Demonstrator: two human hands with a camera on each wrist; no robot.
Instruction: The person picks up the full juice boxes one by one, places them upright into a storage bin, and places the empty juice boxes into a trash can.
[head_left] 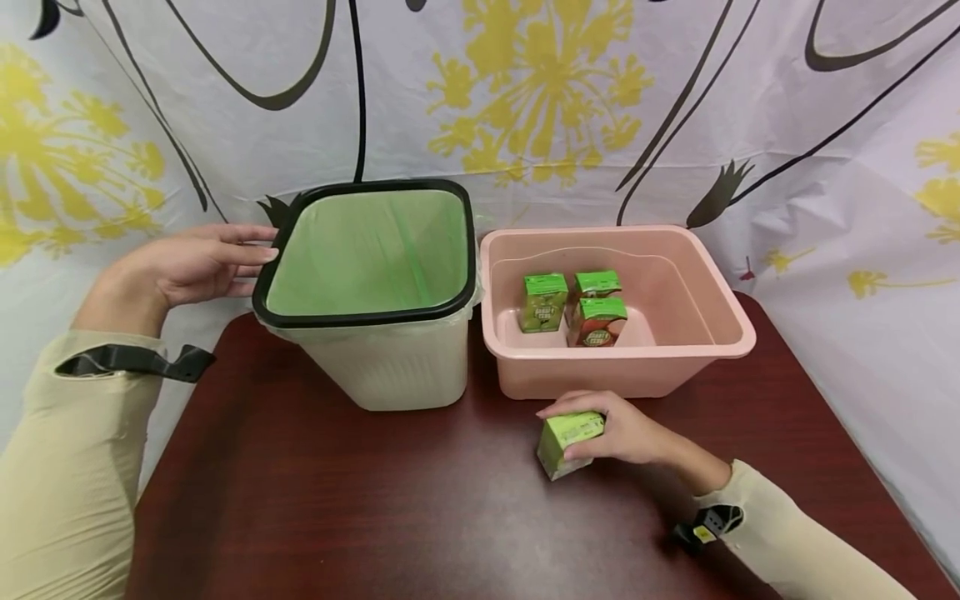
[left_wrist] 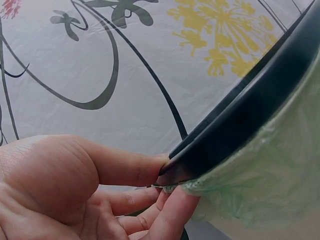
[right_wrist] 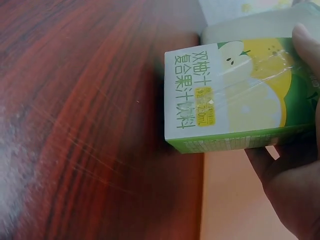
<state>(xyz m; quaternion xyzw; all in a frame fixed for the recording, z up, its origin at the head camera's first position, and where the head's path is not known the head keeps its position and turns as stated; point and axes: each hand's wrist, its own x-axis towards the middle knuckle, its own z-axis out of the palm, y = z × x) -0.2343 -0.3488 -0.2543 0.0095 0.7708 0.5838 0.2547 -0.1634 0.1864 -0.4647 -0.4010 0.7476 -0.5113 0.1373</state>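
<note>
My right hand (head_left: 618, 425) grips a green and yellow juice box (head_left: 567, 442) just in front of the pink tub (head_left: 577, 371). In the right wrist view the carton (right_wrist: 225, 95) shows a citrus picture and 250mL on its side, with its white end close over the table. My left hand (head_left: 210, 262) is at the left side of the lined trash bin (head_left: 390, 358). Seen from the left wrist, the thumb lies against the bin's black rim (left_wrist: 240, 120) and the fingers pinch it from below, at the edge of the green bag (left_wrist: 255, 185).
Inside the tub stand several juice boxes, a green one (head_left: 544, 302) and red ones (head_left: 597, 323) with green tops. Bin and tub stand side by side at the back of the dark wooden table (head_left: 375, 500). A patterned cloth (head_left: 555, 125) hangs behind them.
</note>
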